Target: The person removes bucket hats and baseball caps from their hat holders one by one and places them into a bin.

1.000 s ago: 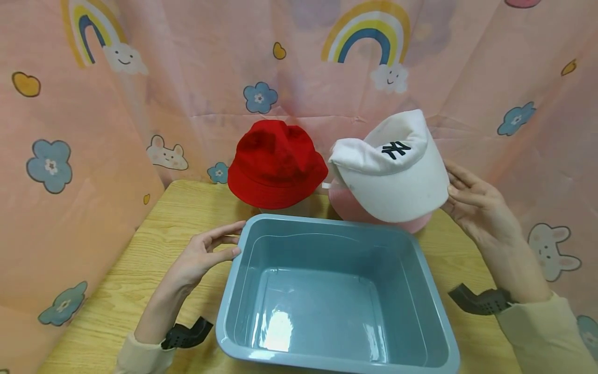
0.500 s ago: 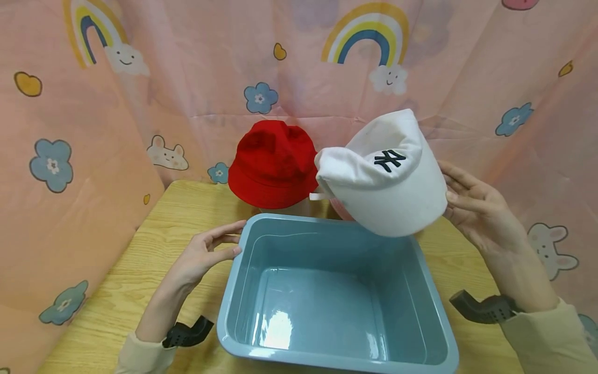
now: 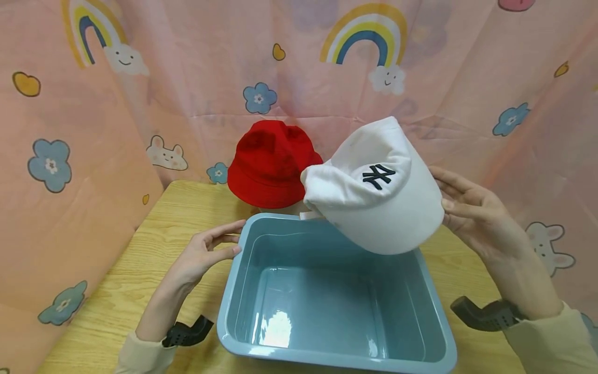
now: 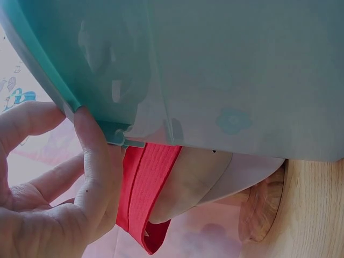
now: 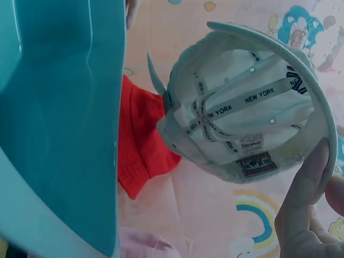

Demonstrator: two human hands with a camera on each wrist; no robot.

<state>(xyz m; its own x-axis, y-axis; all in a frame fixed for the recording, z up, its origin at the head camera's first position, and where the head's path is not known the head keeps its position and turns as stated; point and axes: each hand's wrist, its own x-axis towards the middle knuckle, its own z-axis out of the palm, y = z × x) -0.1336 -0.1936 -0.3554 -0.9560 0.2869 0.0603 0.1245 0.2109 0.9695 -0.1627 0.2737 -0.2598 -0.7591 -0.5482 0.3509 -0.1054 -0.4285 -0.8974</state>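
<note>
A white baseball cap point(image 3: 374, 192) with a black NY logo tilts over the back right rim of a blue-grey plastic basin point(image 3: 254, 280). My right hand point(image 3: 481, 218) pinches the cap's brim between thumb and fingers, and the right wrist view looks into its lining point(image 5: 252, 107), printed with "NEW YORK". At the basin's upper left, my left hand point(image 3: 205, 249) holds the rim; in the left wrist view its thumb and a finger point(image 4: 90, 142) pinch that edge. The basin's inside shows a bare, shiny floor. Behind it sits a red bucket hat point(image 3: 275, 163), partly overlapped by the cap.
A pink hat point(image 5: 145, 244) shows at the bottom of the right wrist view; in the head view the white cap hides it. Beneath everything is a wooden table point(image 3: 135, 275). A pink curtain point(image 3: 210, 62) with rainbows and flowers hangs close behind and at both sides.
My right hand has brought the white cap left and down, from above the pink hat to over the basin's back right rim, covering the pink hat. The left hand keeps its place.
</note>
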